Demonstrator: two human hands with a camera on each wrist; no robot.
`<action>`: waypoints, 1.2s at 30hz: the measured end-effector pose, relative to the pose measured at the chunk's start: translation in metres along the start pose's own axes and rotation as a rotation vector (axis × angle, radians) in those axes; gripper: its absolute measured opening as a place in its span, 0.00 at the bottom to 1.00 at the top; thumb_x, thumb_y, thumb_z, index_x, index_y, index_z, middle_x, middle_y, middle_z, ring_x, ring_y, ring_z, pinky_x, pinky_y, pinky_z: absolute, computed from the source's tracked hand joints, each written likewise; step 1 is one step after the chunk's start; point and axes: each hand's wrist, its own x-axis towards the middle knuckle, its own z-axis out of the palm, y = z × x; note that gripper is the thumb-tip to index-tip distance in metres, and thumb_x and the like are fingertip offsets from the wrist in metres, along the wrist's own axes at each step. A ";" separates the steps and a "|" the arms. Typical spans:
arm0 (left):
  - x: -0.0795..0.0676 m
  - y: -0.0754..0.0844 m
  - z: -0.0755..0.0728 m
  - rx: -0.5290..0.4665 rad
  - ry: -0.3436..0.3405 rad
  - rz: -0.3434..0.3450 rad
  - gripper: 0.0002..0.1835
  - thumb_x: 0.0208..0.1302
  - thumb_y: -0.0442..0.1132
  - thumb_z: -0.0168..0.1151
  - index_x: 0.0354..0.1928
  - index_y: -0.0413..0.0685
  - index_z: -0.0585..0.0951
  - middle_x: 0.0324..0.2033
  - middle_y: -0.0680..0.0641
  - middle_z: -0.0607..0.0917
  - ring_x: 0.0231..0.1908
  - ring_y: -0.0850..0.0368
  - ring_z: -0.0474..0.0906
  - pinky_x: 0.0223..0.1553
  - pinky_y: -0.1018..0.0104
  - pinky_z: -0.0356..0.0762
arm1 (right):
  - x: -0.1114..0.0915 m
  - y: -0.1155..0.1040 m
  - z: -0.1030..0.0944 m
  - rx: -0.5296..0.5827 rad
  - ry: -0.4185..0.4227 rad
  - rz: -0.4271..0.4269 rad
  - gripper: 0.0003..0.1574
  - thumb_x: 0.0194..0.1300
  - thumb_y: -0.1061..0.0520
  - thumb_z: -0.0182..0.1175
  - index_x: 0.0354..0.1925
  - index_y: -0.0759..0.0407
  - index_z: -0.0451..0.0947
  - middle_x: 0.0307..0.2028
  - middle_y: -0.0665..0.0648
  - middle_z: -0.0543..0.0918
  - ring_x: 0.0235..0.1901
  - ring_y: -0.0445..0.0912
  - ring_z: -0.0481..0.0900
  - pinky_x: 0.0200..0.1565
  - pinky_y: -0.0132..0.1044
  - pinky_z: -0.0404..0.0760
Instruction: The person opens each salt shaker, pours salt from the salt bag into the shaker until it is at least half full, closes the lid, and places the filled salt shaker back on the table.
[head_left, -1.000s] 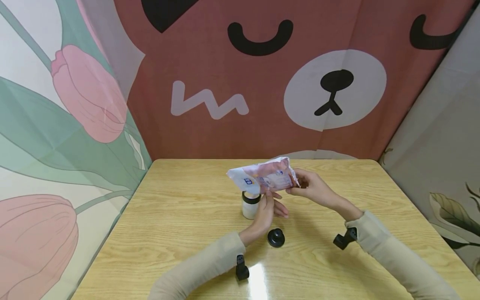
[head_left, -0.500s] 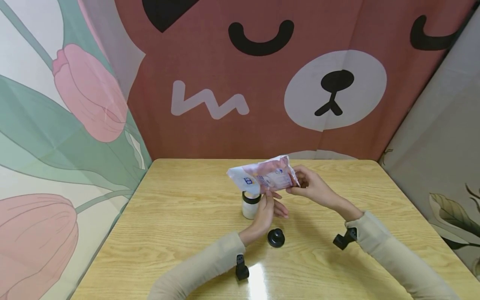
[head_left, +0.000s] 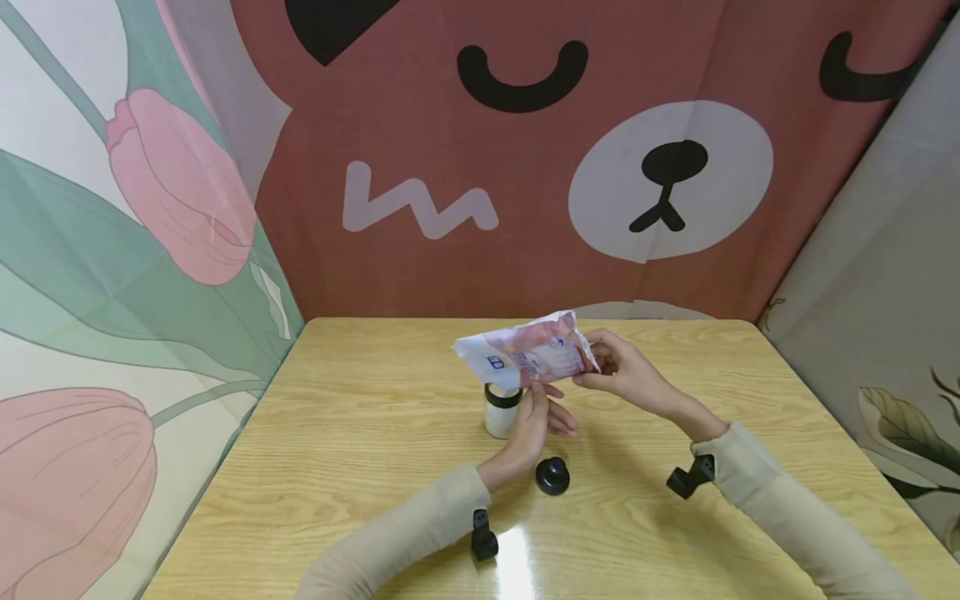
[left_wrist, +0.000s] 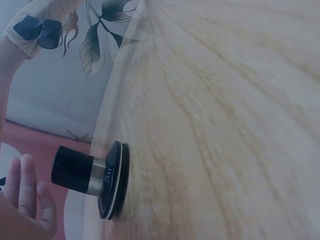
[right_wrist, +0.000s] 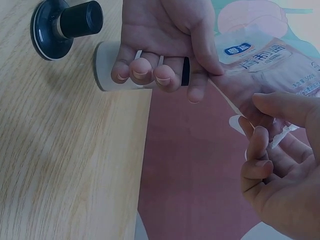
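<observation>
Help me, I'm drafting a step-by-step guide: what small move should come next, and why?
Perhaps raise the right hand slightly, tipping the bag further, while the left hand holds its lower edge. The bag's white end appears above the upright jar, and the black lid lies on the table. The bag hides the jar's mouth, so any flow can't be seen.

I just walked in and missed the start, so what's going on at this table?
A person holds a pink-and-white bag tilted, one end over a white jar with a dark rim. The right hand grips the other end, and the left hand pinches its lower edge. A black knobbed lid sits on the wooden table. Whether anything is pouring out is hidden.
</observation>
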 end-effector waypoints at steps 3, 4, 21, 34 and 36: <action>0.003 -0.008 -0.001 -0.005 0.002 -0.003 0.29 0.71 0.48 0.19 0.45 0.27 0.63 0.26 0.23 0.76 0.26 0.28 0.74 0.32 0.37 0.70 | 0.000 -0.002 0.000 -0.004 0.001 0.007 0.26 0.55 0.66 0.61 0.51 0.59 0.64 0.33 0.59 0.81 0.25 0.50 0.74 0.23 0.34 0.72; 0.004 -0.011 -0.002 0.000 0.002 -0.004 0.29 0.70 0.49 0.19 0.45 0.28 0.63 0.26 0.24 0.76 0.26 0.29 0.75 0.32 0.38 0.71 | 0.000 -0.005 0.000 -0.005 0.001 0.010 0.26 0.54 0.66 0.60 0.51 0.60 0.64 0.33 0.60 0.81 0.25 0.51 0.73 0.23 0.34 0.72; 0.008 -0.015 -0.002 -0.008 0.017 -0.005 0.30 0.70 0.51 0.20 0.45 0.29 0.64 0.26 0.26 0.77 0.26 0.30 0.75 0.31 0.43 0.74 | 0.001 -0.009 -0.002 0.007 -0.003 0.010 0.26 0.54 0.67 0.60 0.52 0.61 0.65 0.34 0.61 0.81 0.27 0.51 0.76 0.24 0.35 0.74; 0.000 0.007 0.004 -0.012 -0.001 -0.003 0.28 0.71 0.45 0.19 0.45 0.23 0.61 0.27 0.20 0.74 0.28 0.25 0.72 0.33 0.39 0.72 | 0.001 -0.008 -0.003 0.007 0.003 0.001 0.25 0.55 0.67 0.60 0.51 0.59 0.66 0.34 0.61 0.81 0.27 0.51 0.76 0.24 0.35 0.74; 0.001 0.007 0.004 -0.018 -0.003 0.003 0.28 0.71 0.45 0.19 0.45 0.22 0.61 0.27 0.20 0.74 0.28 0.24 0.72 0.33 0.39 0.71 | 0.001 -0.008 -0.004 0.010 0.006 -0.003 0.25 0.55 0.68 0.60 0.51 0.59 0.66 0.34 0.61 0.81 0.27 0.52 0.76 0.24 0.35 0.74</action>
